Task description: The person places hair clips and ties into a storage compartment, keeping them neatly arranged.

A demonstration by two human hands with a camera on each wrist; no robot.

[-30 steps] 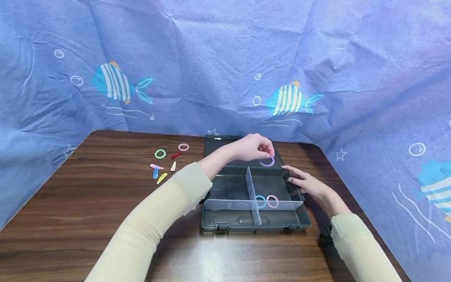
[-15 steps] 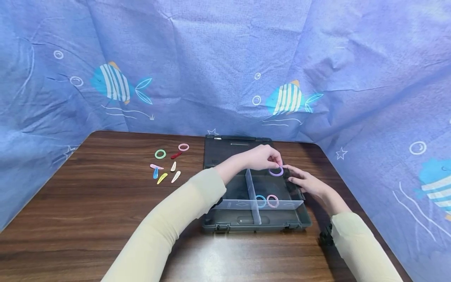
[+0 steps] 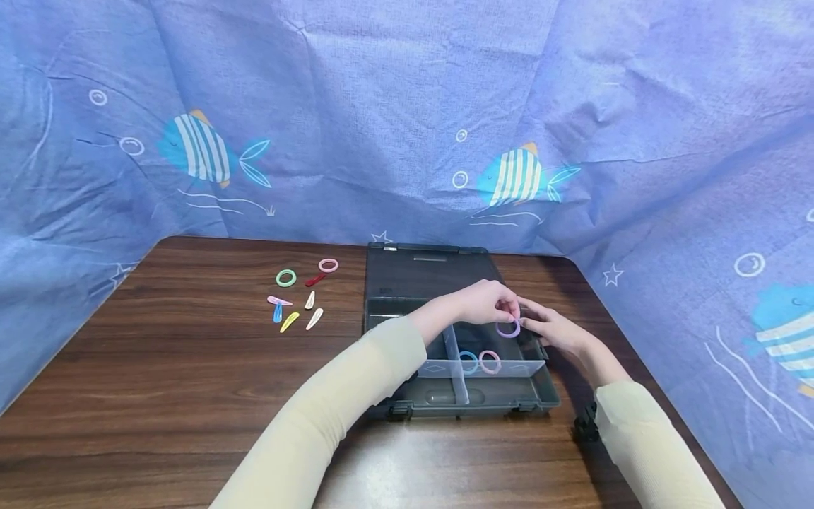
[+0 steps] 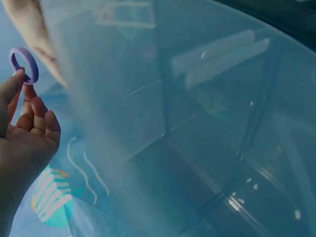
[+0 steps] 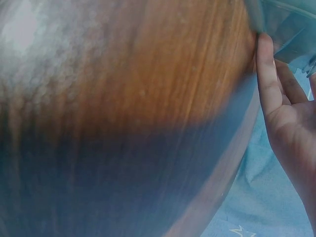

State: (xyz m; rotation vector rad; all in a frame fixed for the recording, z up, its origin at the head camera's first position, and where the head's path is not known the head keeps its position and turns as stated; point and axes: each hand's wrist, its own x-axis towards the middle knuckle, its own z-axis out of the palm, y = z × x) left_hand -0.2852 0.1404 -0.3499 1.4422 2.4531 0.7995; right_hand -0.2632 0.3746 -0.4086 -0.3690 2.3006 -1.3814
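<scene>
My left hand (image 3: 486, 302) pinches a purple hair tie (image 3: 506, 336) between thumb and fingertips, over the back right compartment of a dark clear plastic box (image 3: 445, 408). In the left wrist view the same purple hair tie (image 4: 32, 65) stands up from the thumb and finger. The right hand (image 3: 562, 332) rests along the box's right side with fingers extended, its fingertips near the hinge end. Inside that compartment, a blue hair tie (image 3: 467, 352) and a pink hair tie (image 3: 488, 351) lean by the clear divider (image 3: 518, 369).
Left of the box, a green hair tie (image 3: 285, 285) and another pink hair tie (image 3: 328, 271) lie on the wooden table (image 3: 159, 367). Several snap hair clips lie around them, including a red one (image 3: 314, 279) and a yellow one (image 3: 289, 322). The box lid (image 3: 432, 272) lies back, open.
My left hand has carried the purple hair tie right and nearer to me, down from over the lid into the back right compartment area. The right hand has stayed at the box's side.
</scene>
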